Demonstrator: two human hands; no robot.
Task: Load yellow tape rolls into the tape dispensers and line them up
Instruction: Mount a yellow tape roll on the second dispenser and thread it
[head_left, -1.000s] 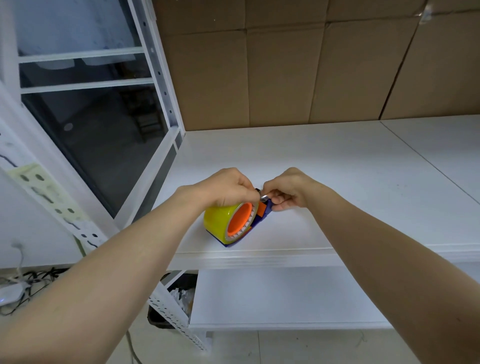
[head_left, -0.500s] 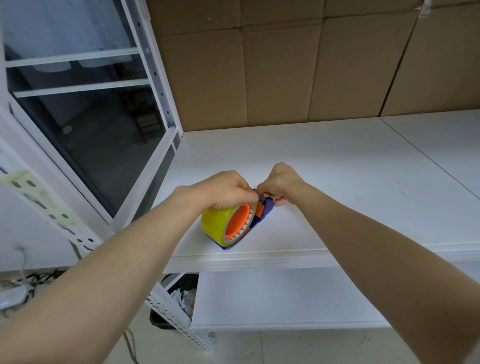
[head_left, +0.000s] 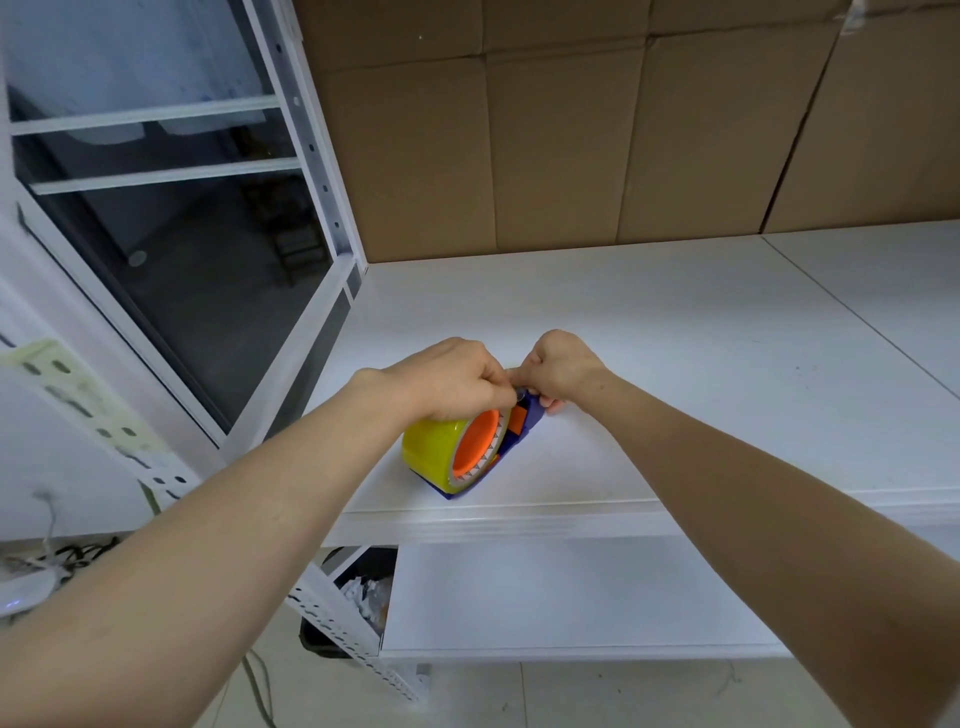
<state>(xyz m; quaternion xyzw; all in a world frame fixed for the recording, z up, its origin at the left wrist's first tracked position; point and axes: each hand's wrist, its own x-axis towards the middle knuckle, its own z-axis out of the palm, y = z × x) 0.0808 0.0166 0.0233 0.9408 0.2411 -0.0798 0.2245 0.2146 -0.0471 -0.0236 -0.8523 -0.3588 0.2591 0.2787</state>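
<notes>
Dispenser (head_left: 524, 431) near shelf (head_left: 675, 364) front edge

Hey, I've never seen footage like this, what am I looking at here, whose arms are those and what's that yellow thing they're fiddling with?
There is no machine here. The picture comes from a camera worn on a person's head, looking down at their own bare arms. On the white shelf sits a blue tape dispenser loaded with a yellow tape roll on an orange hub. The left hand rests over the top of the roll; the right hand pinches at the dispenser's front end. What its fingers grip is too small to tell. Cardboard lines the back.
</notes>
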